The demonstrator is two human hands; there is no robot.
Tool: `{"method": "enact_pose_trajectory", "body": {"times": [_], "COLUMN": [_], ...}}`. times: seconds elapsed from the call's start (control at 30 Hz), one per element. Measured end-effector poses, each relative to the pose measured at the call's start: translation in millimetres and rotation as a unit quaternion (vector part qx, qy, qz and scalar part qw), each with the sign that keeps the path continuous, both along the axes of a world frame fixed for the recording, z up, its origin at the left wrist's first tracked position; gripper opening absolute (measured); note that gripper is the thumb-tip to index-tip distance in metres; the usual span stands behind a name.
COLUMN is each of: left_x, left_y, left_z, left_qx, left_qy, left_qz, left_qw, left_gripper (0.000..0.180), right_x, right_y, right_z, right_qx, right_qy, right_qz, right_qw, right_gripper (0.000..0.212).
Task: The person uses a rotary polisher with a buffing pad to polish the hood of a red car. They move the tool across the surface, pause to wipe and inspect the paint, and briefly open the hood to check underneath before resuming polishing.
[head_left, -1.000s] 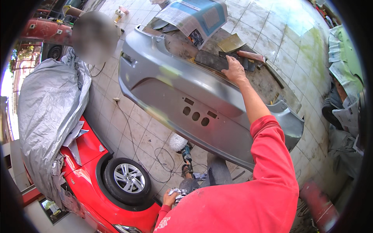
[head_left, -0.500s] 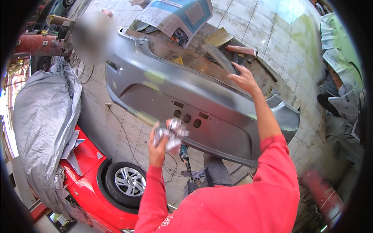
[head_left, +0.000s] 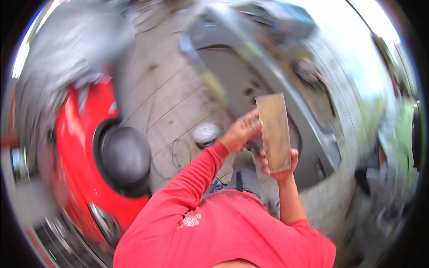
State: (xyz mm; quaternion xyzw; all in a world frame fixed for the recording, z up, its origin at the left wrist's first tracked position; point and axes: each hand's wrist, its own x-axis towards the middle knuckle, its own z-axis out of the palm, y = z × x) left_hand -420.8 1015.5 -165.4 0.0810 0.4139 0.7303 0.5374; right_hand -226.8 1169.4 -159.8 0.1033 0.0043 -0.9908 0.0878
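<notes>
A flat, rectangular sanding block point(head_left: 274, 134) with a worn tan face stands nearly upright in front of me. My right hand point(head_left: 279, 166) grips its lower end, thumb on the right side and fingertips on the left. My left hand point(head_left: 243, 130) is at the block's left edge with bent fingers, which seem to pinch that edge; some fingertips are hidden behind it. Beyond both hands lies a grey car bumper point(head_left: 250, 67), blurred, with patches of yellowish filler along its edge.
On the left is a red car point(head_left: 76, 147) with a dark wheel point(head_left: 126, 155), partly under a grey cover point(head_left: 62, 58). A white round object point(head_left: 207, 133) is on the tiled floor point(head_left: 152, 102) beside my left forearm. Masked green bodywork point(head_left: 404, 134) stands at the right.
My view has swung, so the bumper appears farther right. My right hand has brought the block from over the bumper to my left hand. The crumpled paper in my left hand no longer shows.
</notes>
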Motion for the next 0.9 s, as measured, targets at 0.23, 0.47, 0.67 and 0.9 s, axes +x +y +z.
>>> {"method": "enact_pose_trajectory", "body": {"times": [0.23,0.47,0.67,0.9], "left_x": [152,430,594,637], "left_y": [-382,-605,-672,-740], "left_z": [21,11,37,70], "left_qx": [-0.092,-0.123,-0.059,-0.027], "left_qy": [-0.030,0.085,0.109,0.053], "left_qz": [0.371,0.648,0.806,0.911], "left_qw": [0.923,0.747,0.578,0.409], "left_gripper": [0.083,0.077,0.063,0.063], "right_x": [-12,47,114,196], "right_y": [-229,-515,-680,-817], "right_z": [28,64,71,66], "right_qx": [0.733,0.612,0.194,0.335], "right_qy": [0.279,0.588,0.280,0.675], "right_qz": [0.282,0.420,0.841,0.550], "right_qw": [0.553,0.323,0.421,0.360], "right_gripper": [0.100,0.095,0.082,0.084]}}
